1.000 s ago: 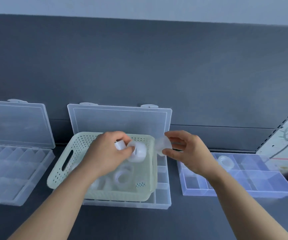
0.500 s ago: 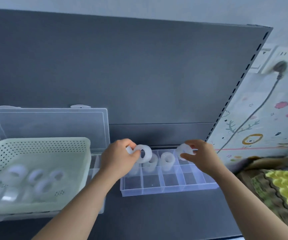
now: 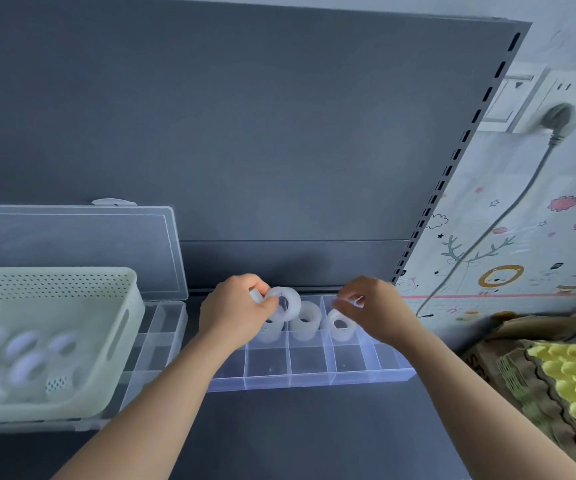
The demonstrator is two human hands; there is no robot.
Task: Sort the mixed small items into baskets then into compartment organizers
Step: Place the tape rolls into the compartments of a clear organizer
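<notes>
- Near left, the basket (image 3: 130, 306) keeps spare tape rolls (image 3: 24, 344) within reach.
- The organizer (image 3: 309, 365) has bare front cells; its back row stands one roll per cell.
- Left hand (image 3: 234, 306) grips a roll (image 3: 284, 303) above that row.
- Right hand (image 3: 380, 306) pinches a translucent piece (image 3: 354, 301) over the next cell.

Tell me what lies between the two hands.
Head view: two tape rolls stand in the blue organizer's back compartments, between the left hand and right hand, each pinching a roll of its own.

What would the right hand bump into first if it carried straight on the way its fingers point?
Probably the white roll held by the left hand: the right hand, pinching a small white item, points leftward at it. Depth is unclear, so it could pass by.
</notes>
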